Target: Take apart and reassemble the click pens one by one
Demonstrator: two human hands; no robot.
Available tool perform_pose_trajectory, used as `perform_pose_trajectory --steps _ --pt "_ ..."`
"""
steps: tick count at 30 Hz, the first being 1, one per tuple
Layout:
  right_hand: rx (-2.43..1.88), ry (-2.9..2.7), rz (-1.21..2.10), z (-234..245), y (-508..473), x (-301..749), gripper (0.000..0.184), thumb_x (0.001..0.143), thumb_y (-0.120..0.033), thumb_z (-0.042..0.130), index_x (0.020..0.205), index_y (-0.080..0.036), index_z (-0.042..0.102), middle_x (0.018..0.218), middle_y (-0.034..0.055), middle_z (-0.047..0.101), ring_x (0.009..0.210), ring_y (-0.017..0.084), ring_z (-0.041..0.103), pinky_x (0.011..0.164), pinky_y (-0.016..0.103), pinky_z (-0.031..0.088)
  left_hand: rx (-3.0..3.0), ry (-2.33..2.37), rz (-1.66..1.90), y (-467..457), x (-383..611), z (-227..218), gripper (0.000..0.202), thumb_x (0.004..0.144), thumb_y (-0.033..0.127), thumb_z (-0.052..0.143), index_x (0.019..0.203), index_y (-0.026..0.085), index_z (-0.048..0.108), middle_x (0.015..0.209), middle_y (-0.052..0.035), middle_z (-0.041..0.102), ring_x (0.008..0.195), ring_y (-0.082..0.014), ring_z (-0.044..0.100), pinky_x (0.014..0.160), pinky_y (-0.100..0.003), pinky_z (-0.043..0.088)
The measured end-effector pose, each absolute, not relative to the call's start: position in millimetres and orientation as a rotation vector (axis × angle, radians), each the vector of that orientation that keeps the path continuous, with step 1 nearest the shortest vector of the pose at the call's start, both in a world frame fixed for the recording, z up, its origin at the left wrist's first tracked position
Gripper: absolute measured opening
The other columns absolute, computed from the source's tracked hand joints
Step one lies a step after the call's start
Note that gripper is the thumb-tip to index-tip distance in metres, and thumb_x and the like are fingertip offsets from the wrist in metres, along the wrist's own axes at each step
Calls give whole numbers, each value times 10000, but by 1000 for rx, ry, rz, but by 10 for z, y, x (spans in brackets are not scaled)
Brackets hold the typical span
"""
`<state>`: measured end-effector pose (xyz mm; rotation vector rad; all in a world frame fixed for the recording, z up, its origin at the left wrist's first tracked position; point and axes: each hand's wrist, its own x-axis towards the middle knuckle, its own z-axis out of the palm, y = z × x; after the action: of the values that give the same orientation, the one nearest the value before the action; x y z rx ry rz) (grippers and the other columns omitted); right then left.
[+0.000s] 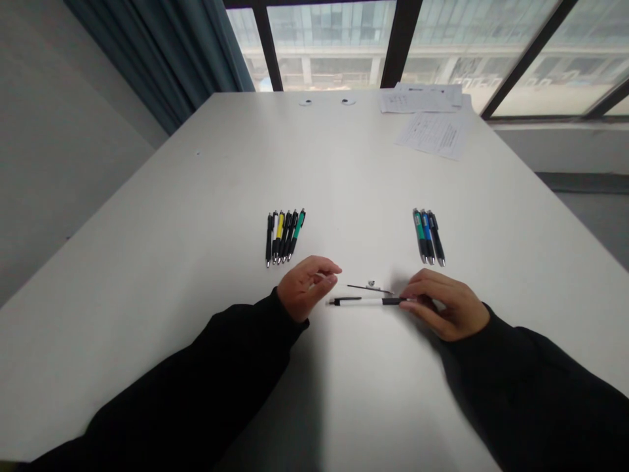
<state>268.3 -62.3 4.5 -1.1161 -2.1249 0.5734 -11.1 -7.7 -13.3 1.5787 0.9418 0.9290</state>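
Note:
Between thumb and fingers, my right hand (pixel 445 303) grips the dark front end of a white-and-black pen (pixel 371 301). That pen lies sideways, its clip and button end pointing left. My left hand (pixel 310 287) is just beyond the button end, thumb and index fingertips slightly apart. A thin ink refill (pixel 368 288), dark along most of its length, runs behind the pen from near the right fingertips toward the left thumb. The left thumb hides its clear tail, so contact there is unclear. A small silvery piece (pixel 371 284) sits beside the refill.
Several pens (pixel 284 237) in black, white, yellow and green form a row ahead on the left. A green pen (pixel 419 236), a blue pen (pixel 427 236) and a black pen (pixel 436 237) lie ahead on the right. Papers (pixel 432 131) rest at the white table's (pixel 196 216) far right.

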Motion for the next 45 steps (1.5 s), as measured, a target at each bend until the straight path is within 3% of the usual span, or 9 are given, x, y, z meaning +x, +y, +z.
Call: perform_pose_trajectory --steps 4,8,14,18,25,28,33,39,45 --pt "-1041 -2070 693 139 -696 2581 43 862 -157 602 900 -172 617 747 39 582 604 130 538 545 265 450 1117 612 458 -130 -62 -100 479 821 494 630 1069 88 688 970 -154 706 786 -181 656 725 -307 520" --pt "-949 -2068 803 154 -751 2493 144 857 -127 609 996 -165 619 820 58 598 646 133 564 583 271 480 933 384 97 -273 48 -80 490 775 440 710 1126 99 671 898 -135 728 700 -160 657 667 -282 517" --pt "-1037 -2030 651 58 -699 2534 171 861 -195 623 1030 -169 619 845 62 602 624 130 563 561 265 492 907 359 235 -340 91 -59 366 735 379 763 937 89 665 773 -109 712 632 -127 613 611 -234 461" --pt "-1216 -2177 346 -93 -600 2584 204 838 -299 662 992 -165 671 879 90 629 748 191 613 676 320 533 937 320 322 -314 74 -36 312 724 322 779 875 84 646 788 -101 693 644 -113 587 605 -225 448" --pt "-1199 -2327 261 -138 -596 2462 152 914 -187 502 901 -141 646 887 127 636 799 213 595 702 343 530 949 330 323 -339 66 -24 285 702 293 799 836 85 658 796 -110 703 671 -117 596 628 -224 449" --pt "-1147 -2269 420 -105 -648 2452 106 902 -172 504 910 -147 607 871 111 643 789 197 594 710 334 520 955 319 271 -353 54 5 299 706 310 794 850 79 672 798 -111 704 663 -118 607 610 -216 456" --pt "-1224 -1789 967 -110 -736 2539 72 853 -229 611 821 -171 582 639 4 559 525 107 492 493 241 418 1003 325 221 -359 41 19 286 725 322 776 844 81 682 786 -102 707 652 -115 616 585 -206 465" --pt "-939 -1186 1550 -150 -671 2620 131 802 -282 697 828 -171 631 600 -10 530 447 89 453 414 229 300 1010 357 249 -386 51 -22 295 708 315 791 850 81 681 789 -117 720 666 -136 636 615 -242 477" --pt "-851 -793 1680 -94 -611 2646 179 722 -291 780 813 -187 667 616 -5 531 463 72 380 388 204 242 1035 387 249 -398 52 -19 287 715 285 785 893 80 695 794 -123 728 729 -158 672 657 -257 494"
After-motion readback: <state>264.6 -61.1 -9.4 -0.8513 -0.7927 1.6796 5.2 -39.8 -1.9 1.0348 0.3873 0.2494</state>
